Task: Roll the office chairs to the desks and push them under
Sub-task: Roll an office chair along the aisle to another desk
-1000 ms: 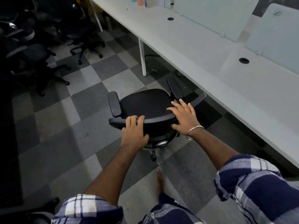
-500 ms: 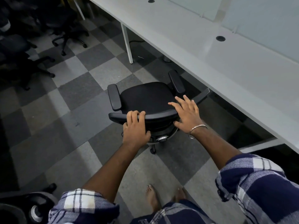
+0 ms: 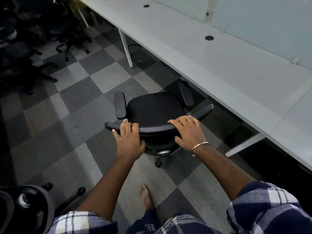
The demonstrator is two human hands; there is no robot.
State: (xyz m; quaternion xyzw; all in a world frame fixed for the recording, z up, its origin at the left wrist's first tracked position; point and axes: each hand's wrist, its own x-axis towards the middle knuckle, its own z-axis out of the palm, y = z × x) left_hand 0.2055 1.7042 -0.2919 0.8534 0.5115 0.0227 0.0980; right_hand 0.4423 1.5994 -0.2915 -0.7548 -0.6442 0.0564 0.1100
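Black office chair (image 3: 154, 107) sits on the checkered carpet (image 3: 70, 125), just beside the long front edge of the white desk (image 3: 219, 65), not under it. Seat faces away from the person, right armrest (image 3: 186, 93) close to the desk edge, left armrest (image 3: 120, 105) out over open floor.

Both hands are on the top rail of the backrest (image 3: 156, 128). Left hand (image 3: 129, 141) is near the rail's left end, fingers curled over the top w/ the thumb down behind it, so it's a proper grip. Right hand (image 3: 187, 130) is toward the rail's right end, fingers bent over the top edge and thumb tucked under the back side, gripping too. Thin metal bangle (image 3: 199, 146) on the right wrist.

Desk leg (image 3: 125, 48) stands on the floor past the chair, w/ another support (image 3: 244, 144) under the desk at the right. Two round cable holes (image 3: 209, 38) in the desk top, frosted divider panels (image 3: 261, 22) along its back edge.

More black chairs (image 3: 67, 31) bunched at the far left, pretty dark there. Another chair's base (image 3: 33, 205) at the bottom left corner of view. One bare foot (image 3: 146, 196) on the carpet, plaid sleeves (image 3: 270, 210) low in frame.
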